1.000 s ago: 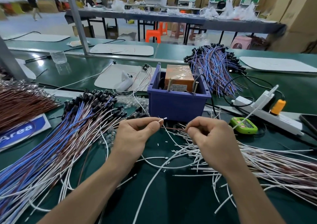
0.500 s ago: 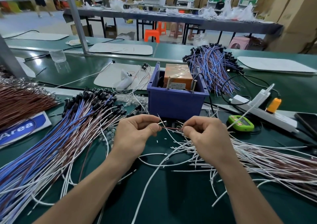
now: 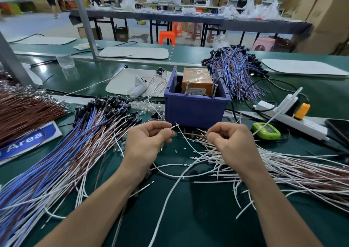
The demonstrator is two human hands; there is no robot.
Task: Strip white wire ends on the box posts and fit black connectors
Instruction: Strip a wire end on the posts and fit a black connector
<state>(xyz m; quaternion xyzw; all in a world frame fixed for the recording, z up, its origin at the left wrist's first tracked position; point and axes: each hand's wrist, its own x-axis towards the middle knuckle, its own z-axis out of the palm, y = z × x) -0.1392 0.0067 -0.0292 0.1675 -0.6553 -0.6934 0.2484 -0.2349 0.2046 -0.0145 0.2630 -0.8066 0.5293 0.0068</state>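
1. Just in front of the blue box (image 3: 196,112), both hands hover above the green table (image 3: 188,218), with the forearms reaching in from the near edge and converging toward the box.
2. To the left of the box's front face, the left hand (image 3: 149,141) has its fingers curled. Thumb and forefinger pinch a white wire (image 3: 173,127), whose short end pokes up toward the box's near wall.
3. Below the box's right front corner, the right hand (image 3: 230,141) sits knuckles up with its fingers curled in. Its fingertips pinch the end of a thin brownish wire (image 3: 194,134) that runs leftward toward the other hand.
4. Two metal posts (image 3: 187,87) stand inside the box at its near wall, beside an orange block (image 3: 196,78). Neither hand touches them.
5. Right of the box and nearer, loose white wires (image 3: 283,169) sprawl under the right wrist.
6. Left of the box, coloured wires tipped with black connectors (image 3: 105,105) fan out.
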